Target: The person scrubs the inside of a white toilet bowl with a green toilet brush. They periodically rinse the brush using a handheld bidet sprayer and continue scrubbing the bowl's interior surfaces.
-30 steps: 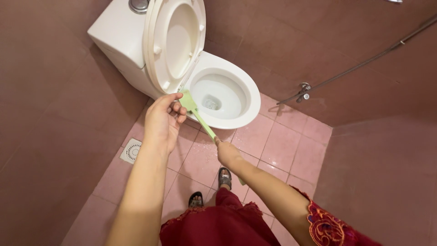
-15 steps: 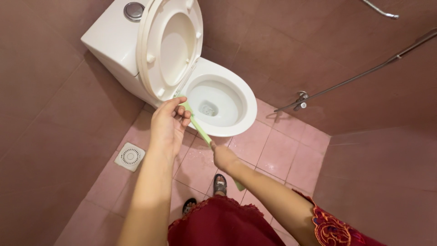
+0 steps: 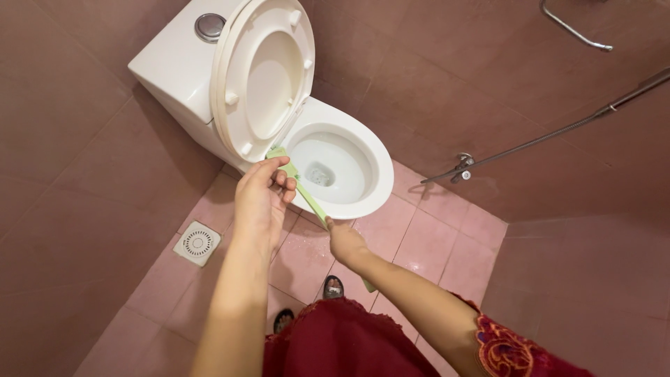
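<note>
- The right hand point(image 3: 347, 242) is closed in a fist around the handle of a light green toilet brush point(image 3: 307, 193); the handle's free end pokes out below the wrist toward 5 o'clock.
- The brush runs from that fist toward 11 o'clock, its flat green head lying on the near left rim of the white toilet bowl point(image 3: 373, 174), just below the hinge of the raised seat.
- The left hand point(image 3: 259, 197) hangs just beside the brush head at about 9 o'clock from the bowl's middle. Its fingers are loosely curled and partly spread, the thumb stretched toward the head; whether any fingertip touches the brush cannot be told.
- The toilet seat and lid point(image 3: 264, 77) stand upright, leaning back on the white cistern point(image 3: 178, 66), which carries a round chrome flush button point(image 3: 209, 26) on top.
- A white square floor drain point(image 3: 197, 243) sits in the pink tiled floor point(image 3: 433, 244) at 9 o'clock from the hands, well apart from the bowl.
- On the brown wall at 3 o'clock from the bowl a chrome valve point(image 3: 462, 164) feeds a long thin hose point(image 3: 558, 130) running up toward 2 o'clock.
- A dark red embroidered garment point(image 3: 349, 345) fills the bottom edge, with two sandalled feet point(image 3: 332, 286) showing just above it.
</note>
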